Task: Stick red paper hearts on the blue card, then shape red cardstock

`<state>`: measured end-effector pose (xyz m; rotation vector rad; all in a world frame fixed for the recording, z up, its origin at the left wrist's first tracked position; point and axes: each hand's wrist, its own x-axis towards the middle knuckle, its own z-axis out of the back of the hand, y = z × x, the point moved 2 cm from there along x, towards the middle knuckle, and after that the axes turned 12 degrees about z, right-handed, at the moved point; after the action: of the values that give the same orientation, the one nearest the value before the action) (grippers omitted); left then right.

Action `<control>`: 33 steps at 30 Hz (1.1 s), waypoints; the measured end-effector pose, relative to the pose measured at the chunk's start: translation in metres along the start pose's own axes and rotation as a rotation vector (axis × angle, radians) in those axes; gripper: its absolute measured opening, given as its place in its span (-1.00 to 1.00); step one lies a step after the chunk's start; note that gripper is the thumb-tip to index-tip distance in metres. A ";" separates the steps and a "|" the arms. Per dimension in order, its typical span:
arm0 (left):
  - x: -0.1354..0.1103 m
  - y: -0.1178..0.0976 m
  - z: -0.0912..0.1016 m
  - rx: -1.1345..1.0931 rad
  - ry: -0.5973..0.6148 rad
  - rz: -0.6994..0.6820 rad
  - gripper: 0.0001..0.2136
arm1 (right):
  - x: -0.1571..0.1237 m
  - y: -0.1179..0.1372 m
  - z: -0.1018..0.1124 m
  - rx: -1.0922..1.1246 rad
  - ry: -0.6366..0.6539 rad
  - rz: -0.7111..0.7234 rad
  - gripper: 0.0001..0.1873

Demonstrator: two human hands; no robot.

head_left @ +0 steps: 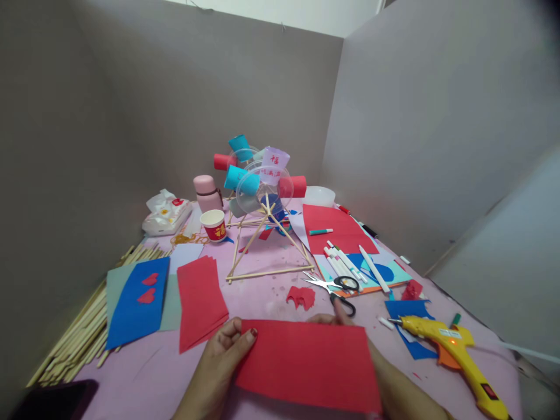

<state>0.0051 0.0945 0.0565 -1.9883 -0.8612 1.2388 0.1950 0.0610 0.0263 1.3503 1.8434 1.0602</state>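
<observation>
A sheet of red paper (306, 364) is held up close in front of me. My left hand (225, 356) pinches its upper left corner, the thumb lying on top and the fingers curled behind. Behind the right part of the sheet, my right hand (343, 315) supports it; its thumb shows above the top edge and most of its fingers are hidden. Just beyond the sheet lie a torn red paper scrap (301, 297) and black-handled scissors (335, 284) with parted blades. More red sheets (201, 300) are stacked left of my left hand.
A stick-framed wheel model with coloured cups (268, 213) stands centrally. Left are wooden sticks (81, 321), blue paper with hearts (140, 297), a paper cup (213, 224), and a pink flask (205, 192). Right are white markers (343, 262) and a yellow glue gun (455, 344) with its cord.
</observation>
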 end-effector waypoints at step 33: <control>-0.005 0.004 -0.005 0.048 0.287 -0.003 -0.31 | -0.008 0.003 0.019 -0.089 -0.294 0.125 -0.61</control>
<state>0.0090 0.0870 0.0576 -2.0609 -0.6851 0.9318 0.2144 0.0587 0.0198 1.4955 1.4984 0.9365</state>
